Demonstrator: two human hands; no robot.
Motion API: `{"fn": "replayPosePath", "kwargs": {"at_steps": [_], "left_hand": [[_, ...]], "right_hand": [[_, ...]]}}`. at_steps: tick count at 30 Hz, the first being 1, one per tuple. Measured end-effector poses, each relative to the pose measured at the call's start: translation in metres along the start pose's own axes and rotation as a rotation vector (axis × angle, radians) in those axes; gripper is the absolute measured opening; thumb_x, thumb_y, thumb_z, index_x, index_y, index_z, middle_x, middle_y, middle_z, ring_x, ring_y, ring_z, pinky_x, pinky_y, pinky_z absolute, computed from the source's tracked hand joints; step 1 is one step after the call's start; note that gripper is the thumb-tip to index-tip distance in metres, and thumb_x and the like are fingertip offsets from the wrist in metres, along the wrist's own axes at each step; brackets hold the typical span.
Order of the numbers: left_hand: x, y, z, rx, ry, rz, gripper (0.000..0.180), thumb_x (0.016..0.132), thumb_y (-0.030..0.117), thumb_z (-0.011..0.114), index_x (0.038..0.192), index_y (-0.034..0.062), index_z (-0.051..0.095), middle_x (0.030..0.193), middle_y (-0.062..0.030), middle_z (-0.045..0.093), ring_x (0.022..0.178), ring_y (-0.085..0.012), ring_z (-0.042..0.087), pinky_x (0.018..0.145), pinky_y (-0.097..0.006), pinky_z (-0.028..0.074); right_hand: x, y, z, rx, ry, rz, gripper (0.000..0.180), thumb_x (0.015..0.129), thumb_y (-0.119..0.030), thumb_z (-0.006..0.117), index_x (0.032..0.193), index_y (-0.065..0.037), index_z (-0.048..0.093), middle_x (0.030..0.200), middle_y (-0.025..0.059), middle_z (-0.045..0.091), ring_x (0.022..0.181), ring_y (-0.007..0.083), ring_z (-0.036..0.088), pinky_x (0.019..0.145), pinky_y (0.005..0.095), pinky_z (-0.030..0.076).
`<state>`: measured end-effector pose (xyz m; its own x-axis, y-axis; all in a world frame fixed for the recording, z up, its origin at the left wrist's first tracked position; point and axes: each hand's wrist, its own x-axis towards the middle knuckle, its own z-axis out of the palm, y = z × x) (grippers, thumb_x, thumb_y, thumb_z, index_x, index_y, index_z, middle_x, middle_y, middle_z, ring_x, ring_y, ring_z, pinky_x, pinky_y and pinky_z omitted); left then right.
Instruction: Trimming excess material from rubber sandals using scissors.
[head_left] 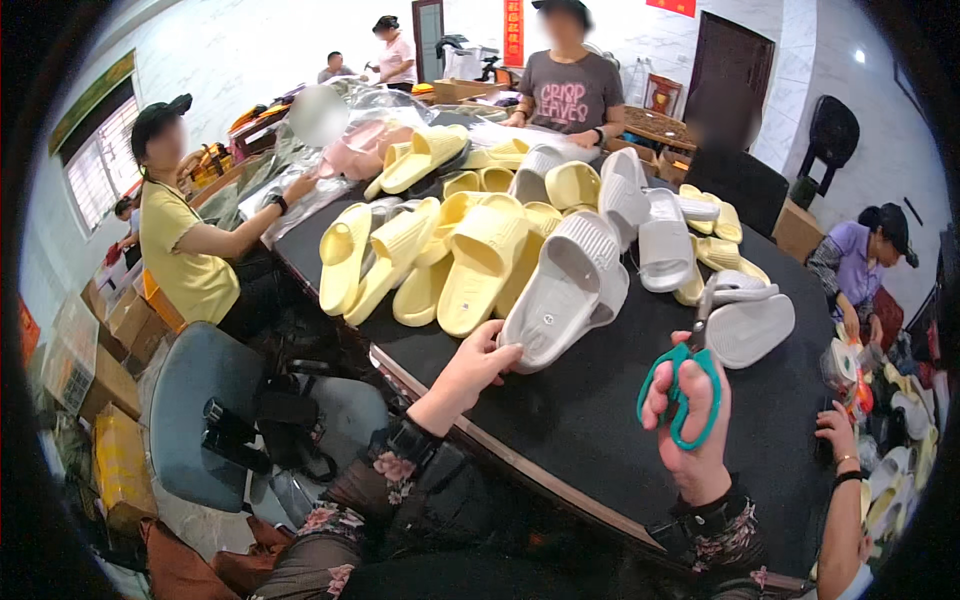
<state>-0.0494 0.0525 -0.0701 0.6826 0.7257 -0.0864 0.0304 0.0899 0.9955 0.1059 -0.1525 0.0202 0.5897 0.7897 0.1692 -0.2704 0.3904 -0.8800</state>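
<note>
My left hand (480,362) pinches the heel end of a grey slide slipper (545,315), its ribbed strap facing up and away from me. Teal-handled scissors (683,395) are gripped in my right hand (695,440), fingers through the loops and dark blades pointing away. Beyond my left hand lies a heap of yellow slippers (484,255) mixed with grey ones. Another grey slipper (750,330) rests sole-up, just past the scissors on the right.
The black tabletop (570,440) has a light front edge. A grey-blue chair (205,400) with a dark bag stands at left. One person (185,220) is at the left, another (570,90) across the table. At right, a co-worker's hand (838,435) touches the edge near more slippers (905,415).
</note>
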Motion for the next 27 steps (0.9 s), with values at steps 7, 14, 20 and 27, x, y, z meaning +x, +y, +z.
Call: {"fn": "replayPosePath", "kwargs": {"at_steps": [7, 14, 20, 27], "left_hand": [[0.011, 0.006, 0.062, -0.177, -0.1, 0.083, 0.046, 0.078, 0.009, 0.058, 0.121, -0.001, 0.045, 0.084, -0.0059, 0.06, 0.067, -0.01, 0.055, 0.055, -0.023, 0.043], [0.008, 0.04, 0.163, -0.341, -0.431, 0.129, 0.05, 0.081, 0.01, 0.059, 0.127, 0.0005, 0.041, 0.094, -0.0074, 0.059, 0.076, -0.0128, 0.057, 0.066, -0.027, 0.048], [0.005, 0.04, 0.268, -0.177, -0.724, 0.192, 0.084, 0.089, 0.023, 0.059, 0.146, 0.0034, 0.0, 0.119, -0.0244, 0.051, 0.089, -0.0185, 0.06, 0.072, -0.03, 0.05], [0.016, 0.034, 0.146, 0.135, -0.256, 0.578, 0.045, 0.087, 0.016, 0.06, 0.124, -0.0033, 0.045, 0.109, -0.0133, 0.059, 0.098, -0.0158, 0.058, 0.083, -0.028, 0.048]], "right_hand": [[-0.03, -0.039, -0.03, 0.016, 0.116, -0.214, 0.046, 0.091, -0.033, 0.055, 0.124, -0.004, 0.041, 0.075, 0.0022, 0.049, 0.059, 0.0095, 0.048, 0.044, 0.0237, 0.042], [-0.058, -0.069, -0.053, 0.046, 0.202, -0.475, 0.048, 0.092, -0.033, 0.053, 0.129, -0.006, 0.038, 0.077, 0.0022, 0.048, 0.059, 0.0094, 0.047, 0.044, 0.0234, 0.041], [-0.06, -0.074, -0.062, 0.027, 0.248, -0.536, 0.045, 0.094, -0.033, 0.048, 0.13, -0.006, 0.04, 0.076, 0.0019, 0.046, 0.059, 0.0085, 0.045, 0.044, 0.0214, 0.038], [-0.049, -0.054, -0.063, 0.009, 0.276, -0.432, 0.047, 0.093, -0.033, 0.049, 0.13, -0.006, 0.039, 0.077, 0.0022, 0.046, 0.057, 0.0083, 0.045, 0.043, 0.0214, 0.038]]}}
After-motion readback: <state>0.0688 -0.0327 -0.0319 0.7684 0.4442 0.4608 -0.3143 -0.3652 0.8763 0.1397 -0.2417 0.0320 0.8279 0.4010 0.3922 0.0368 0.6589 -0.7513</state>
